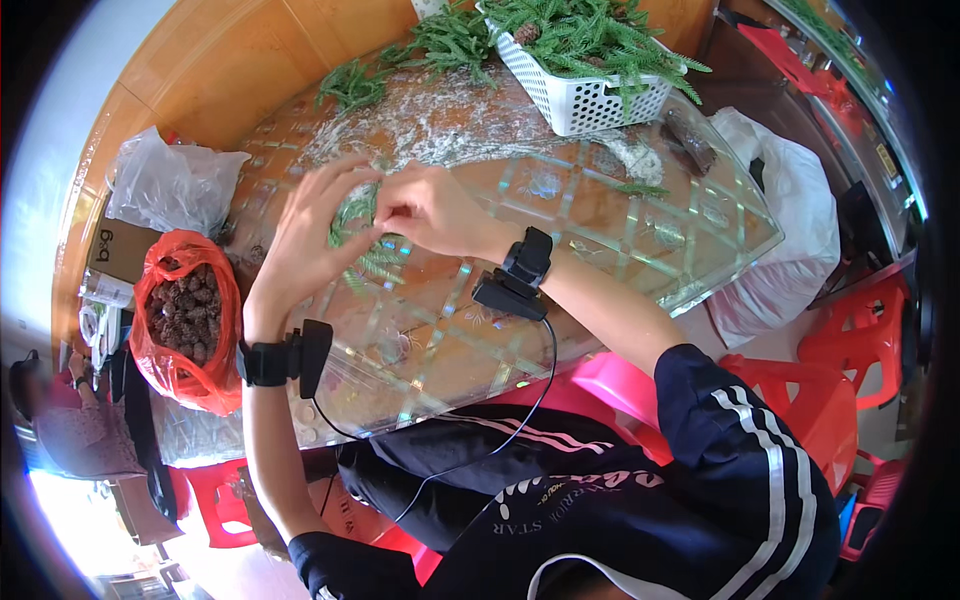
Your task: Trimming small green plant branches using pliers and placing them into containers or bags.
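Note:
Above the glass-topped table, my two hands meet at a green artificial pine sprig. My left hand curves around it, with the thumb below and the fingers above. On the other side, my right hand has its fingers pinched together at the sprig, close to my left thumb; anything small between those fingertips is hidden. Needles of the sprig hang below my hands. Left of my left wrist, a red plastic bag stands open with many brown pine cones in it.
A white perforated basket heaped with pine sprigs stands at the back, with more sprigs beside it. White flakes cover the far tabletop. A clear plastic bag lies left, a white sack right; red stools stand nearby.

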`<act>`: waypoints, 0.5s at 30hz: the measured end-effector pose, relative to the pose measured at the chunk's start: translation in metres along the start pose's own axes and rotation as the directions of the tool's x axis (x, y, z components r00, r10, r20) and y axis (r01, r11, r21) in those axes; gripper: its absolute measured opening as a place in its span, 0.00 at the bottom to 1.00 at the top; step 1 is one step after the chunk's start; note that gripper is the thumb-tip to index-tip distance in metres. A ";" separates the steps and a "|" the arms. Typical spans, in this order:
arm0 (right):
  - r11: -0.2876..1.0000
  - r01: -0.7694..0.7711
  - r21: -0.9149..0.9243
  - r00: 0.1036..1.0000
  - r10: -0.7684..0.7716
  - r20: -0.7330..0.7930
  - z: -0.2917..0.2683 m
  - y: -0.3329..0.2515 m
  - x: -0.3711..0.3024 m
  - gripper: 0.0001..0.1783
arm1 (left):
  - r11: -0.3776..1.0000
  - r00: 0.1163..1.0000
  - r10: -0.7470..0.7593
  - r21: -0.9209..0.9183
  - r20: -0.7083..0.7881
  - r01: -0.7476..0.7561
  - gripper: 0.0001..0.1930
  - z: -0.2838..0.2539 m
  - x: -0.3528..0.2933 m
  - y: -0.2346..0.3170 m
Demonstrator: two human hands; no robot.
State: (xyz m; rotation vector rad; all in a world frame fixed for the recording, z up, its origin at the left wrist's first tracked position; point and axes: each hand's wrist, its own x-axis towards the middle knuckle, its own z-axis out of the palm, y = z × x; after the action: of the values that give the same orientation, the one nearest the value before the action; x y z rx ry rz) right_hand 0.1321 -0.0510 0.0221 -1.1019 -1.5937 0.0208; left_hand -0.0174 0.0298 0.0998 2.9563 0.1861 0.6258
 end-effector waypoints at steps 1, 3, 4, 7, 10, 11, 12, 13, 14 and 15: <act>0.999 0.042 0.029 0.999 -0.043 0.002 0.001 -0.001 0.000 0.04 | 0.998 0.997 0.054 -0.039 0.062 -0.052 0.16 -0.001 0.001 -0.004; 0.988 0.128 0.083 0.992 -0.128 -0.001 0.002 -0.003 -0.001 0.04 | 0.999 0.994 0.024 -0.043 0.104 -0.020 0.15 -0.001 -0.003 -0.007; 0.988 0.131 0.082 0.991 -0.130 -0.021 0.003 -0.004 -0.001 0.04 | 0.998 0.990 -0.002 -0.058 0.142 0.010 0.15 0.000 -0.005 -0.009; 0.998 -0.015 0.061 0.999 0.018 -0.051 0.000 -0.005 -0.002 0.04 | 1.000 0.994 -0.020 -0.002 0.109 0.020 0.12 0.011 -0.004 -0.007; 0.915 -0.324 0.238 0.932 0.352 -0.084 -0.003 0.000 -0.003 0.04 | 0.993 0.998 -0.010 0.117 -0.056 0.017 0.10 0.033 0.005 0.002; 0.826 -0.454 0.335 0.865 0.498 -0.056 -0.002 0.000 -0.002 0.04 | 0.951 0.992 0.047 0.309 -0.120 -0.008 0.09 0.040 0.007 0.009; 0.825 -0.452 0.340 0.865 0.499 -0.060 0.000 0.004 -0.001 0.04 | 0.872 0.978 0.117 0.489 -0.172 -0.019 0.09 0.047 0.009 0.016; 0.794 -0.438 0.422 0.860 0.507 -0.062 0.003 0.010 -0.001 0.04 | 0.760 0.958 0.196 0.650 -0.208 -0.015 0.09 0.049 0.010 0.019; 0.759 -0.423 0.495 0.852 0.519 -0.069 0.001 0.017 -0.002 0.04 | 0.762 0.957 0.204 0.647 -0.205 -0.024 0.09 0.047 0.014 0.022; 0.720 -0.404 0.565 0.844 0.532 -0.075 -0.001 0.022 -0.004 0.04 | 0.835 0.964 0.188 0.547 -0.189 -0.055 0.10 0.040 0.018 0.027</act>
State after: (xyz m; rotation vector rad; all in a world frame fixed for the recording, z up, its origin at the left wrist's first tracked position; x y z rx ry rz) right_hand 0.1468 -0.0419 0.0074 -0.9900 -0.9617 0.6256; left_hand 0.0180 0.0028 0.0741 3.4416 0.2258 1.1124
